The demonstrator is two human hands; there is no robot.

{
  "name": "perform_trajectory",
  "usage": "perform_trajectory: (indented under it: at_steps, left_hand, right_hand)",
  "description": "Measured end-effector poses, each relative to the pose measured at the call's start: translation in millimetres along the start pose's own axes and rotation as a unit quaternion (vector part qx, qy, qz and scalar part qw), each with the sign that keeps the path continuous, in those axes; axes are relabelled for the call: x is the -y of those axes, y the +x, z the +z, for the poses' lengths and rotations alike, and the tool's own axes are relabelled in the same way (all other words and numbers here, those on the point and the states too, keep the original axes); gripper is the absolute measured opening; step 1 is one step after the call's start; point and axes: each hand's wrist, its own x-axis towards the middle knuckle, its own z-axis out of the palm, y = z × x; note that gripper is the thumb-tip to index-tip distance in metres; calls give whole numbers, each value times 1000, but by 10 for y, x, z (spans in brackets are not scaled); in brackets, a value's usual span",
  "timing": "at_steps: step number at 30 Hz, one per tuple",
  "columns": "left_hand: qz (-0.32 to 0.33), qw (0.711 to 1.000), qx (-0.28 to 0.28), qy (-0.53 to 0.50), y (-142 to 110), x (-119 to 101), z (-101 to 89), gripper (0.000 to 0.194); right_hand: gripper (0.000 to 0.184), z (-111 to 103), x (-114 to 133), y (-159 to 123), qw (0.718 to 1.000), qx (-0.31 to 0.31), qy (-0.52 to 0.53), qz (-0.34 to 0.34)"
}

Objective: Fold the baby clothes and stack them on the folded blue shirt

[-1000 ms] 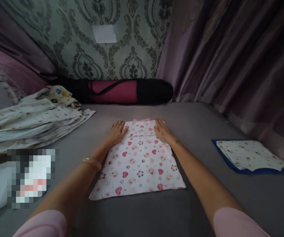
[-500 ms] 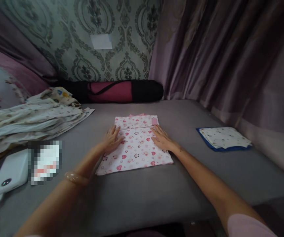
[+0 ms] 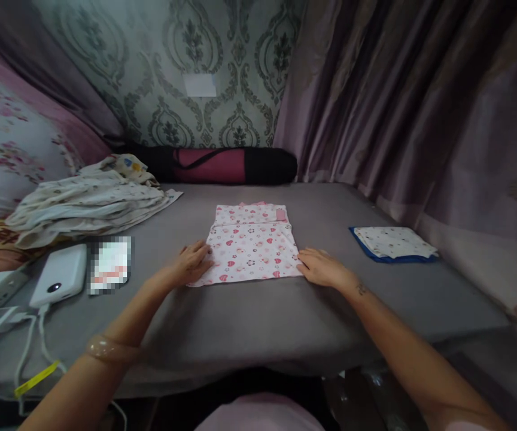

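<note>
A white cloth [image 3: 252, 245] printed with pink hearts and flowers lies folded flat on the grey mattress [image 3: 249, 317], a narrow folded band across its far end. My left hand [image 3: 190, 264] is at the cloth's near left corner, fingers curled onto the edge. At the near right corner is my right hand [image 3: 324, 268], fingers pressed together on the fabric there. Both forearms reach in from below; a pale bangle [image 3: 106, 349] sits on my left wrist.
A pile of crumpled patterned cloths [image 3: 92, 200] lies at the left. A white power bank [image 3: 58, 275] with cables sits near the left edge. A folded white cloth on blue [image 3: 393, 244] rests at the right. A black and pink roll bag [image 3: 222, 166] lies against the wall; curtains hang at the right.
Both hands have slid along the cloth from its far end to its near corners. The view has pulled back, so the mattress's front edge now shows.
</note>
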Motion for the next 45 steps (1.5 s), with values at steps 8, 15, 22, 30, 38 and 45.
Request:
perform_trajectory:
  at_steps: [8,15,22,30,38,45]
  left_hand:
    - [-6,1000,12,14,271,-794,163,61]
    - [24,1000,11,2,146,-653,206,62]
    - [71,995,47,-55,-333,-422,15,64]
    - [55,988,-31,-144,-720,-62,-40,54]
    - [125,988,-82,-34,-759,-146,-115,37]
    - [136,987,-80,-17,-683,-129,-91,29]
  right_hand:
    - [63,228,326,629,996,-85,24,28]
    - [63,370,168,610,998,-43,44,20]
    - [65,351,46,13,996,-23,84,-37]
    - [51,329,-240,-422,986,-76,138,-61]
    - [35,232,-238,-394,978,-124,115,-123]
    - [31,178,-139,-367,979,-141,57,-138]
